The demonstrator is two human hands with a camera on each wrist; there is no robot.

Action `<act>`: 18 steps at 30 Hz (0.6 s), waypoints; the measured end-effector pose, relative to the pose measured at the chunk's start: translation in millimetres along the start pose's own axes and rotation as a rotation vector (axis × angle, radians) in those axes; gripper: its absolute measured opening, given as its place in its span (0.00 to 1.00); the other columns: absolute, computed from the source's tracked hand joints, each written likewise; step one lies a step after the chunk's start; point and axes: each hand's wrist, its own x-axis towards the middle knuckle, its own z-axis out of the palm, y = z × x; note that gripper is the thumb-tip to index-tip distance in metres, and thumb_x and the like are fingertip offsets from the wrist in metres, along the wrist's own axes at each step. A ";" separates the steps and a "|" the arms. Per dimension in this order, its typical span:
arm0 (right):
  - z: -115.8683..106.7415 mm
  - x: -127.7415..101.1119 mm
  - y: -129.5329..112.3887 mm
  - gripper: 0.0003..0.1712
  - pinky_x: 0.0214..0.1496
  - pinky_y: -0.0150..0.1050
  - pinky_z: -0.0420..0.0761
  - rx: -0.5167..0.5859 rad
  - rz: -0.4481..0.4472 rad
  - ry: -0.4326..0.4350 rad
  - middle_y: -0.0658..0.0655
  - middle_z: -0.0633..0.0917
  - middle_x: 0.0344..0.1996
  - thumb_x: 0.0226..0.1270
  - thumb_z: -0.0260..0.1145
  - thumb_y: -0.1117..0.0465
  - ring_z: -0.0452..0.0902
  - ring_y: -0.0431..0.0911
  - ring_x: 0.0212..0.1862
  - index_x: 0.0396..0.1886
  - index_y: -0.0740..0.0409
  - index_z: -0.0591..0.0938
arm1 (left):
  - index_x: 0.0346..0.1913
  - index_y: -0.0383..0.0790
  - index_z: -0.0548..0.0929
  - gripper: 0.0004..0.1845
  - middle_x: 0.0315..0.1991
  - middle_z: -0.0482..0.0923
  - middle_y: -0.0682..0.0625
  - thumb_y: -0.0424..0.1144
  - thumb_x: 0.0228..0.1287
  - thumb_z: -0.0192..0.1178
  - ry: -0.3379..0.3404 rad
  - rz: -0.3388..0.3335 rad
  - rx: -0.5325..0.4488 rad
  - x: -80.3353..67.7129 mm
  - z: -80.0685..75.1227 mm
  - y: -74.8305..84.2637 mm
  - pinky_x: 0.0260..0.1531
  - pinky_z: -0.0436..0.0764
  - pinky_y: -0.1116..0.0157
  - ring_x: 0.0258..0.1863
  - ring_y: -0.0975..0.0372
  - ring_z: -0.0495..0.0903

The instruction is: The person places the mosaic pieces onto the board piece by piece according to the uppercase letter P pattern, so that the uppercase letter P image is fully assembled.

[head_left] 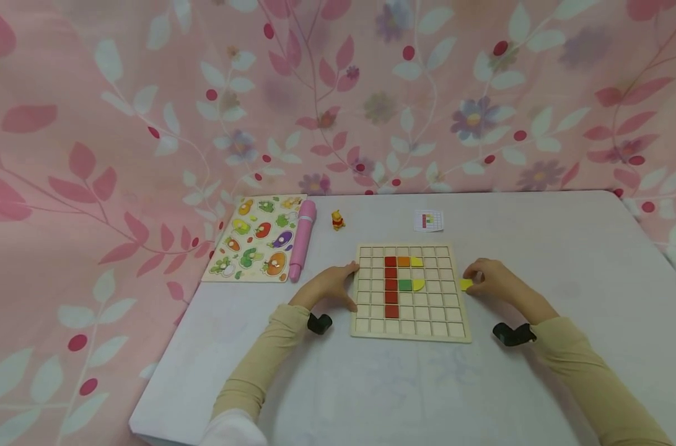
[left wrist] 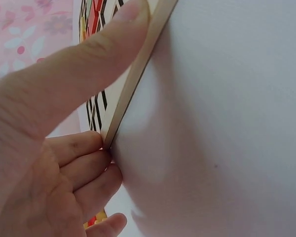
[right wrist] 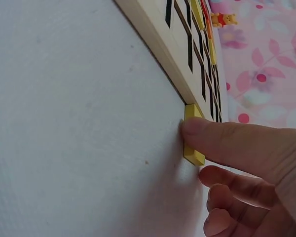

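Small yellow block [head_left: 466, 284] beside wooden grid board [head_left: 410, 334], flat-sided.

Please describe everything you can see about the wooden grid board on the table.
The wooden grid board is a flat, pale square tray of light wood, divided into small square cells. It lies flat on the white table. A column of red tiles fills some cells, with orange, green and yellow pieces beside it; most cells are bare. The left hand grips its left edge, thumb on top. At its right edge, the right hand holds a small yellow piece touching the frame.
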 end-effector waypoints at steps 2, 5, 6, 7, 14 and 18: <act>-0.4 -0.3 -1.1 0.14 0.29 0.39 0.71 -0.017 0.005 0.000 0.54 0.76 0.26 0.44 0.72 0.67 0.68 0.46 0.27 0.31 0.69 0.80 | 0.68 0.41 0.56 0.56 0.67 0.50 0.47 0.50 0.33 0.75 0.005 0.011 0.003 0.4 0.9 -1.2 0.60 0.54 0.62 0.64 0.55 0.54; -2.6 0.8 -3.1 0.12 0.26 0.37 0.70 -0.042 0.019 -0.015 0.54 0.75 0.25 0.44 0.71 0.67 0.67 0.45 0.26 0.30 0.69 0.80 | 0.68 0.41 0.56 0.56 0.67 0.50 0.46 0.50 0.33 0.75 0.006 0.016 -0.003 0.6 1.6 -1.5 0.60 0.55 0.61 0.63 0.55 0.54; -3.5 1.6 -3.6 0.12 0.26 0.37 0.70 -0.052 0.020 -0.019 0.53 0.75 0.24 0.44 0.70 0.67 0.67 0.45 0.26 0.29 0.69 0.80 | 0.68 0.41 0.56 0.56 0.67 0.51 0.46 0.50 0.33 0.75 0.006 0.015 -0.006 0.5 1.6 -1.4 0.60 0.55 0.61 0.63 0.54 0.54; -4.6 2.5 -4.6 0.12 0.26 0.37 0.70 -0.058 0.025 -0.020 0.53 0.75 0.24 0.44 0.70 0.67 0.67 0.45 0.26 0.29 0.69 0.80 | 0.68 0.41 0.56 0.56 0.67 0.51 0.46 0.50 0.33 0.75 0.006 0.013 -0.008 0.4 1.5 -1.1 0.60 0.55 0.61 0.63 0.54 0.54; -10.4 11.2 -16.2 0.16 0.27 0.37 0.70 -0.047 -0.008 0.017 0.53 0.77 0.25 0.44 0.72 0.64 0.69 0.46 0.27 0.32 0.70 0.81 | 0.68 0.42 0.56 0.56 0.67 0.53 0.45 0.50 0.32 0.75 0.005 -0.011 0.011 1.2 -1.0 1.9 0.60 0.55 0.61 0.63 0.53 0.56; -10.0 18.2 -25.1 0.13 0.26 0.37 0.70 -0.049 -0.071 0.021 0.52 0.76 0.23 0.46 0.71 0.65 0.68 0.46 0.26 0.32 0.69 0.82 | 0.68 0.42 0.56 0.56 0.67 0.52 0.46 0.49 0.32 0.76 -0.004 -0.024 -0.001 1.0 -1.0 3.1 0.60 0.55 0.61 0.63 0.53 0.55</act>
